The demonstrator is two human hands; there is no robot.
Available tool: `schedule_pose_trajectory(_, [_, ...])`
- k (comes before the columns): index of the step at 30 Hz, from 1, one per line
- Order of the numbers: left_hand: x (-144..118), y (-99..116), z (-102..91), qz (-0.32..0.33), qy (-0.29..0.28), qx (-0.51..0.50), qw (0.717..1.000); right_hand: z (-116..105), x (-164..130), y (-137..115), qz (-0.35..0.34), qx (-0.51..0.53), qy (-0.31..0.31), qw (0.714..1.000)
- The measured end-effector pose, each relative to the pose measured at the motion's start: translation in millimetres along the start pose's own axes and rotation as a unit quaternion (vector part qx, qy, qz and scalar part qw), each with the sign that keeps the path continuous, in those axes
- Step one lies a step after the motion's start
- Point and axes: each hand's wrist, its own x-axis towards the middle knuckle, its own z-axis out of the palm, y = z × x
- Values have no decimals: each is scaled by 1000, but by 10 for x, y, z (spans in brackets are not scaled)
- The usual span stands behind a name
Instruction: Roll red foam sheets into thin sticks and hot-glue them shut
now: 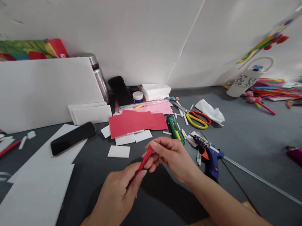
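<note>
A thin red strip [145,160], seemingly paper or card rolled or folded narrow, sits at the lower centre of the frame, pinched at both ends: the left hand [117,196] closes its thumb and fingers around the lower end, and the right hand [172,157] closes its fingertips around the upper end, so the strip slants up to the right between the 2 hands, held just above the dark grey worktop [254,139]. That 2-ended grip looks suited to keeping the strip taut and tight, though whether it is rolled or merely folded cannot be told. Just above the hands lie red paper sheets [136,123] over pink sheets [158,107], with small white foam pieces [118,151] around them, apparently matching stock within easy reach. To the right of the right hand rests a blue glue gun [211,157] with its nozzle towards the centre, and above it a green utility knife [175,128] and red and yellow scissors [198,119]. At centre left a black phone [72,138] lies on large white sheets [39,184], and a white board [39,92] leans at the wall. A steel bottle [100,76] stands at the wall behind, and bright pipe cleaners [277,91] crowd the upper right.
</note>
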Motion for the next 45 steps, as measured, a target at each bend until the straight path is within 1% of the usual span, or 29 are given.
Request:
schedule_pose_trajectory(5, [-25, -8, -34, -7, 0, -29, 1000, -18, 14, 14, -6, 20, -23, 1000])
schedule_pose_trajectory(8, [-22, -6, -45, -6, 12, -26, 1000, -9, 22, 36, 12, 34, -36, 999])
schedule_pose_trajectory(11, [-12, 11, -50, -3, 14, -29, 999, 16, 16, 53, 35, 21, -60, 997])
schedule_pose_trajectory(13, [-6, 30, -51, 1, 7, -33, 999, 33, 7, 53, 38, 0, -55, 998])
schedule_pose_trajectory(17, [7, 50, -46, 38, 26, -13, 999, 46, -6, 41, 20, -12, -32, 999])
schedule_pose_trajectory(22, [13, -1, -27, 103, 46, 28, 993, -3, 8, 37, 9, -1, -22, 1000])
schedule_pose_trajectory(25, [5, -23, -17, 116, 56, 35, 991, -38, 16, 28, 7, 2, -15, 1000])
schedule_pose_trajectory(26, [2, -19, -17, 108, 54, 32, 992, -46, 16, 23, 9, 3, -16, 1000])
schedule_pose_trajectory(28, [-1, 10, -24, 63, 32, 8, 997, -53, 14, 12, 15, 11, -20, 1000])
schedule_pose_trajectory(30, [3, 59, -36, -9, -5, -46, 999, -53, 14, 4, 21, 28, -30, 999])
schedule_pose_trajectory(31, [8, 86, -43, -54, -25, -85, 995, -52, 15, 2, 24, 37, -36, 998])
schedule_pose_trajectory(32, [15, 111, -48, -101, -46, -130, 985, -52, 17, 1, 28, 47, -42, 998])
schedule_pose_trajectory(34, [30, 149, -53, -189, -83, -219, 954, -53, 25, 4, 40, 66, -53, 996])
schedule_pose_trajectory(36, [43, 161, -45, -251, -112, -287, 918, -58, 34, 10, 55, 86, -59, 993])
schedule_pose_trajectory(38, [51, 148, -28, -271, -116, -341, 893, -69, 43, 11, 68, 106, -52, 991])
schedule_pose_trajectory(40, [55, 122, -9, -274, -109, -393, 871, -93, 54, -2, 75, 115, -28, 990])
schedule_pose_trajectory(41, [56, 109, -2, -278, -111, -417, 858, -113, 60, -14, 73, 113, -8, 991])
schedule_pose_trajectory(43, [60, 89, 5, -292, -136, -455, 830, -166, 77, -51, 63, 100, 37, 992])
schedule_pose_trajectory(44, [64, 84, 5, -300, -150, -464, 820, -199, 87, -72, 56, 94, 60, 992])
schedule_pose_trajectory(45, [69, 82, 5, -306, -157, -466, 815, -232, 95, -95, 48, 92, 80, 991])
